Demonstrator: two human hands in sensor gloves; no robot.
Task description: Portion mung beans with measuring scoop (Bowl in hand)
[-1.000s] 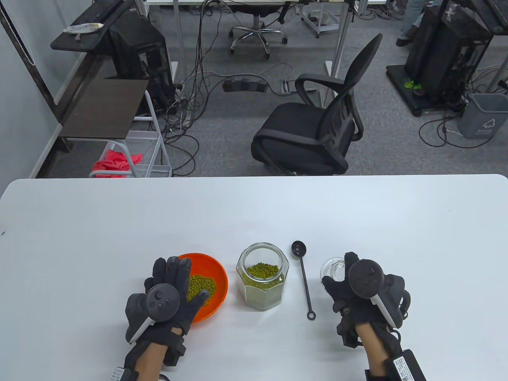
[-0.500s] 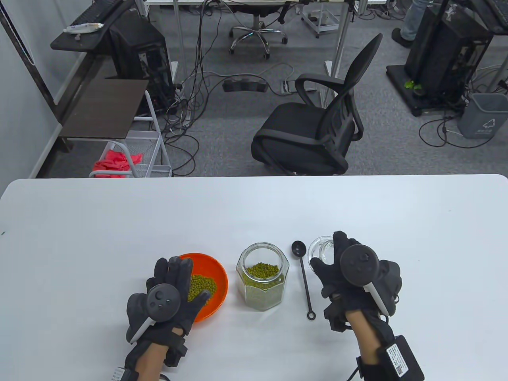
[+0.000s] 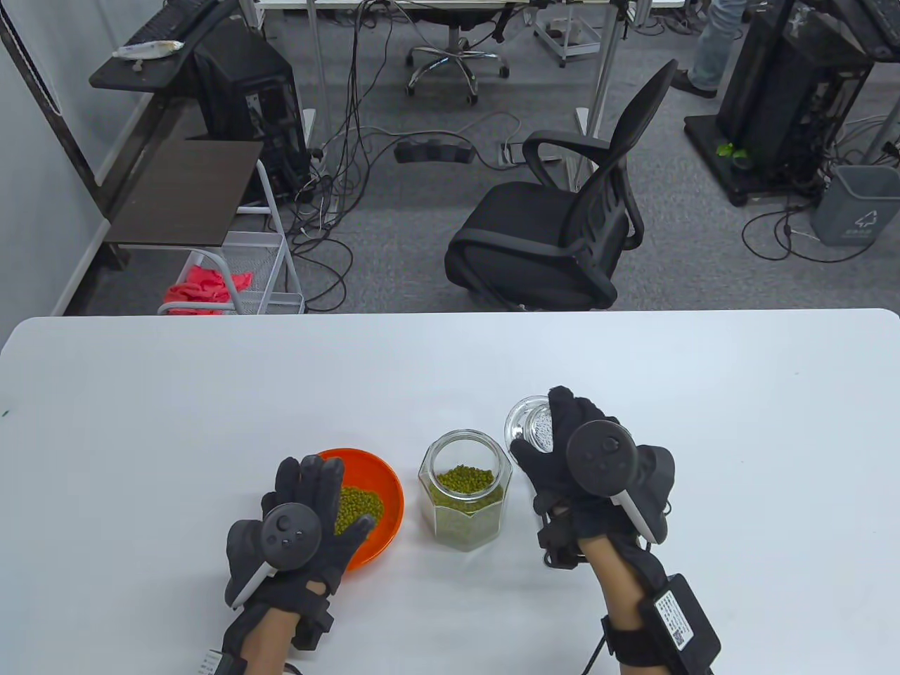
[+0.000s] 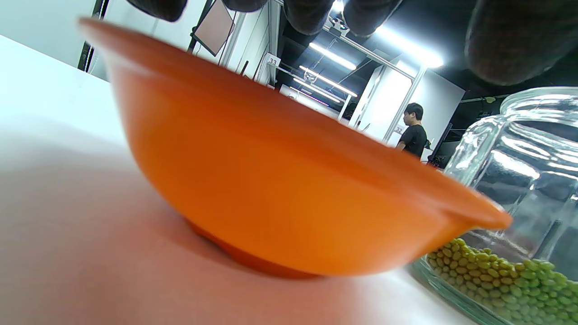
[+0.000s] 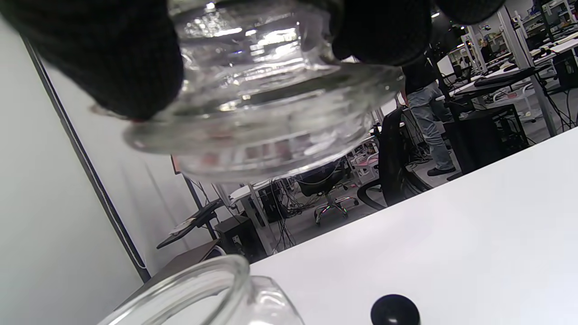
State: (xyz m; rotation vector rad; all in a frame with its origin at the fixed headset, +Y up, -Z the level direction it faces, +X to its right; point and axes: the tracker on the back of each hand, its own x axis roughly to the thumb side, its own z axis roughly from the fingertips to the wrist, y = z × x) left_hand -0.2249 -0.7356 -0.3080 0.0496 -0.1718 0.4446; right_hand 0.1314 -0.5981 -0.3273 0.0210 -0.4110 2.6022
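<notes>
We see the shallow orange plastic bowl (image 3: 373, 485) resting on the white table (image 3: 211, 394), near the near edge and left of centre, with a heap of green mung beans (image 3: 358, 508) inside it. Our left hand (image 3: 295, 538) lies over the bowl's near-left rim, fingers (image 3: 309, 478) spread out across the rim and the beans, thumb reaching toward the bowl's middle; in the left wrist view the bowl's (image 4: 280, 189) base sits on the table, the fingertips (image 4: 307, 13) above its rim, and we cannot tell whether they actually grip it.

Just right of the bowl stands the open, faceted clear glass jar (image 3: 465, 499), partly filled with mung beans.

Our right hand (image 3: 583, 464) is just to the right of the jar, holding the round clear glass lid (image 3: 529, 424) off the table, slightly beyond the jar's far-right side. In the right wrist view the gloved fingers (image 5: 117, 58) wrap around the lid (image 5: 266, 104) from above, with the jar's mouth (image 5: 189, 289) below it and the round black head of the measuring scoop (image 5: 395, 310) lying on the table further right.
</notes>
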